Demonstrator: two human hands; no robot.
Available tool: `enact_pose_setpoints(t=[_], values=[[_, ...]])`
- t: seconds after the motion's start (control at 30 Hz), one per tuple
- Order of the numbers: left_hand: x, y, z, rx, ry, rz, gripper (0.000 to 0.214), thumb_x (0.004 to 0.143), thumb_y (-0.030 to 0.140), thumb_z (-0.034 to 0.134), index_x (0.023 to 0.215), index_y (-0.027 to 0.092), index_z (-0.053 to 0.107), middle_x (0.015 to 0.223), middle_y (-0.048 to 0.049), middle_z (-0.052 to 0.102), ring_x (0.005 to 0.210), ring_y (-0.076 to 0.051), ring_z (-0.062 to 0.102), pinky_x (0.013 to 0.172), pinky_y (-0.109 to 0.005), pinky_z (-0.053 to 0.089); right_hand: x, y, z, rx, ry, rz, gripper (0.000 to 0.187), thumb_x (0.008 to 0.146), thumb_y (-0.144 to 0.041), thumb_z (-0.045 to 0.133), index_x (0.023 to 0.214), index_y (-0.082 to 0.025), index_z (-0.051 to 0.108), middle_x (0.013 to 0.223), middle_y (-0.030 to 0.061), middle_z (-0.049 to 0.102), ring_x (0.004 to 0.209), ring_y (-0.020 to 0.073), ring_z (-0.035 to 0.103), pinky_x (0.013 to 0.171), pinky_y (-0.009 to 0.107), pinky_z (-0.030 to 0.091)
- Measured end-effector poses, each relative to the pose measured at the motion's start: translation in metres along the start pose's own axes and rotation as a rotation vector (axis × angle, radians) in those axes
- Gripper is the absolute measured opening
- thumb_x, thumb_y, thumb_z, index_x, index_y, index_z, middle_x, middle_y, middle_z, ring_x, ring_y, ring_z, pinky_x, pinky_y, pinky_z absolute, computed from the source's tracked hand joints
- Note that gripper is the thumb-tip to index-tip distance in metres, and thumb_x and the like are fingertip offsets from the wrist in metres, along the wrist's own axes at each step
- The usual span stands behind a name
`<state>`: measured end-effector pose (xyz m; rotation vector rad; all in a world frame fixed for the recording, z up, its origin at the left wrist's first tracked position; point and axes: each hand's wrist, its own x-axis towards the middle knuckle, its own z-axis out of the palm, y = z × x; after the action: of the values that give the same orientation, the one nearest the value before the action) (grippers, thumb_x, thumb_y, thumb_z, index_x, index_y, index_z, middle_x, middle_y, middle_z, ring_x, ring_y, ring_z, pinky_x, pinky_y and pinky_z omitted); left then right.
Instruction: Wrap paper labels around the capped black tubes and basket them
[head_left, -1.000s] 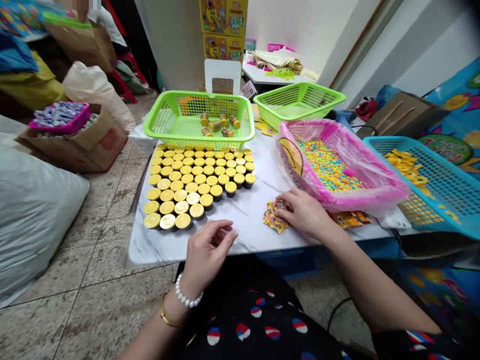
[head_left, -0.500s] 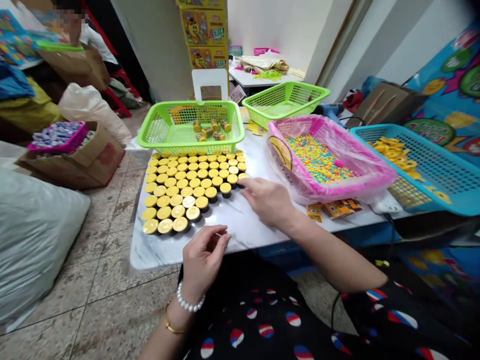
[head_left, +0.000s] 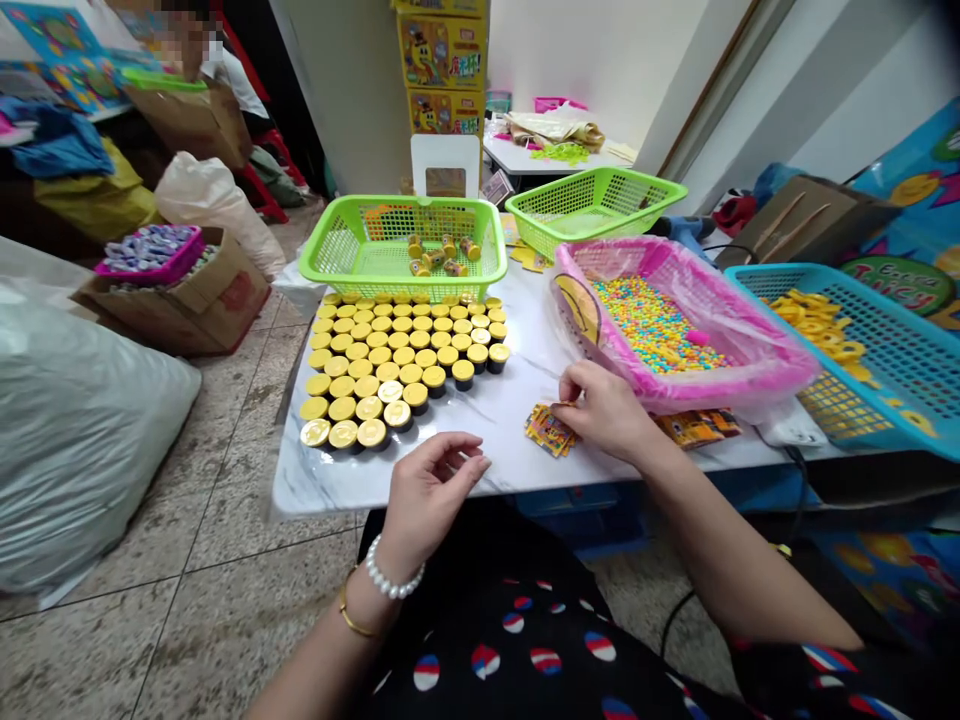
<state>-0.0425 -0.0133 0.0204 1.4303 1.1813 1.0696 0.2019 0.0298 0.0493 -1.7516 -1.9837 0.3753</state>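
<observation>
the left hand [head_left: 431, 492] is nearest, over the front edge of the bench [head_left: 487, 415], its grip loosely curled, thumb and fingers apart, holding nothing. just past it, the right hand [head_left: 606, 408] has its grip pinched on the edge of the printed labels [head_left: 547, 431], a small overlapping pile on the bench; how many it holds, i cannot tell. beyond, rows of yellow-capped tubs [head_left: 380, 355] stand left, and a plastic-lined pink basket [head_left: 686, 390] of colourful beads [head_left: 643, 318] sits right. farther still are a green basket [head_left: 319, 272] and stacked yellow boxes [head_left: 442, 60].
</observation>
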Motion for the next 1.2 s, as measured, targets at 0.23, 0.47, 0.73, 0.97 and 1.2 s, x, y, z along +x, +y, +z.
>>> enact_pose_setpoints(t=[0.23, 0.47, 0.73, 0.97, 1.2], values=[[0.011, 0.002, 0.016, -0.36, -0.056, -0.21, 0.031, 0.078, 0.043, 0.075, 0.087, 0.015, 0.066, 0.06, 0.0016, 0.06, 0.045, -0.007, 0.047, 0.041, -0.017, 0.033, -0.026, -0.052, 0.038, 1.003, -0.257, 0.194, 0.031, 0.072, -0.036, 0.075, 0.092, -0.022, 0.055, 0.075, -0.0038, 0.065, 0.058, 0.0127, 0.06, 0.054, 0.025, 0.05], [0.009, -0.002, -0.01, 0.006, -0.002, -0.076, 0.032, 0.084, 0.043, 0.068, 0.068, 0.015, 0.068, 0.056, 0.0014, 0.057, 0.048, -0.009, 0.046, 0.044, -0.02, 0.036, -0.022, -0.056, 0.045, 0.8, -0.409, 0.127, 0.024, 0.081, -0.041, 0.067, 0.077, -0.018, 0.065, 0.053, -0.005, 0.057, 0.044, 0.0096, 0.047, 0.044, 0.021, 0.035], [-0.003, -0.02, 0.001, 0.418, 0.196, 0.242, 0.02, 0.084, 0.025, 0.071, 0.103, 0.019, 0.066, 0.094, -0.0061, 0.066, 0.07, -0.015, 0.06, 0.068, -0.029, 0.053, -0.022, -0.058, 0.068, 0.072, -0.012, -0.102, 0.027, 0.095, -0.031, 0.053, 0.09, -0.021, 0.078, 0.082, 0.0073, 0.07, 0.074, 0.019, 0.064, 0.067, 0.029, 0.044], [-0.004, -0.011, 0.005, 0.443, 0.171, 0.246, 0.01, 0.086, 0.025, 0.069, 0.094, 0.018, 0.069, 0.087, -0.0048, 0.066, 0.07, -0.015, 0.06, 0.068, -0.029, 0.05, -0.028, -0.055, 0.043, 0.595, 0.131, 0.098, 0.017, 0.085, -0.035, 0.067, 0.086, -0.021, 0.077, 0.071, 0.003, 0.069, 0.059, 0.0158, 0.058, 0.056, 0.028, 0.046], [-0.02, 0.017, -0.002, -0.101, 0.187, -0.023, 0.019, 0.088, 0.034, 0.066, 0.086, 0.016, 0.073, 0.064, 0.0001, 0.061, 0.049, -0.009, 0.049, 0.047, -0.022, 0.04, -0.044, -0.067, 0.056, 1.106, -0.058, 0.284, 0.027, 0.082, -0.043, 0.073, 0.074, -0.018, 0.069, 0.045, -0.0049, 0.052, 0.04, 0.0083, 0.043, 0.042, 0.022, 0.031]])
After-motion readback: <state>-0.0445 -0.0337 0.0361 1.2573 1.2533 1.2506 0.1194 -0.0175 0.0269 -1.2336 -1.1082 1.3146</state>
